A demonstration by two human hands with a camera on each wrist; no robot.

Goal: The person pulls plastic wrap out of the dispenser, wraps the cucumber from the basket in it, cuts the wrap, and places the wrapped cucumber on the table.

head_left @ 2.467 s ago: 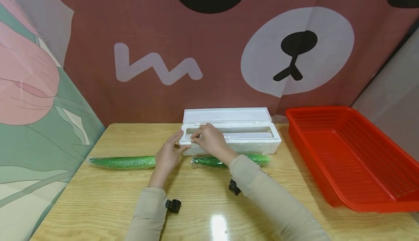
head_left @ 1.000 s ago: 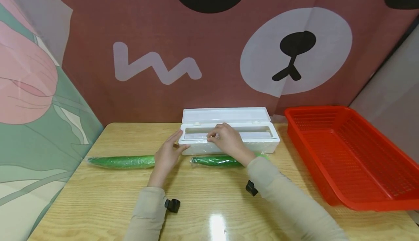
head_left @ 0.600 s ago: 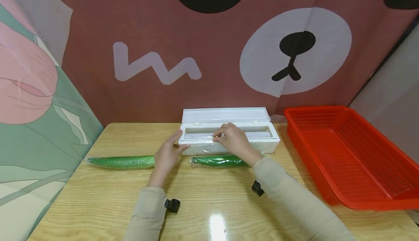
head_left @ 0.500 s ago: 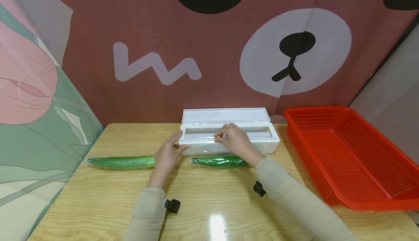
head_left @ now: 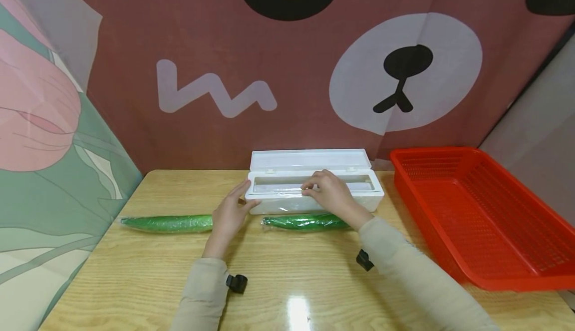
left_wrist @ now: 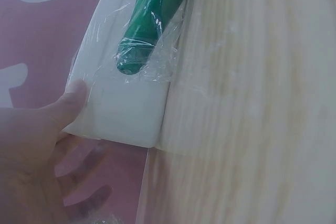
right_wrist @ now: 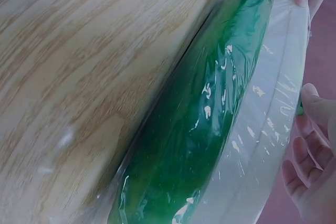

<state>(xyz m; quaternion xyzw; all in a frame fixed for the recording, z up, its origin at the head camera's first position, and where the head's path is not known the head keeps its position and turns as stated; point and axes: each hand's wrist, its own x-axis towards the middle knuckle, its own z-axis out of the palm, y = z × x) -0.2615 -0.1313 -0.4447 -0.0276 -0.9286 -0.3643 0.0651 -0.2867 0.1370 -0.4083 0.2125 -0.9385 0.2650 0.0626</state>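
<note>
A white cling film dispenser stands at the back of the table, its lid raised and a pale roll inside. My left hand grips its left end, thumb on the front face. My right hand pinches a small green slider at the dispenser's front rim, near the middle; fingers mostly hide it. Clear film hangs over the front face. Just before the dispenser lies a film-wrapped cucumber, its right end behind my right wrist. Another wrapped cucumber lies left of my left hand.
A red plastic basket stands on the right side of the wooden table. A printed cloth hangs right behind the table's back edge. Each sleeve carries a small black camera mount.
My right hand has slid rightward along the dispenser's front rim, from near its left end to about the middle. My left hand has stayed at the left end.
</note>
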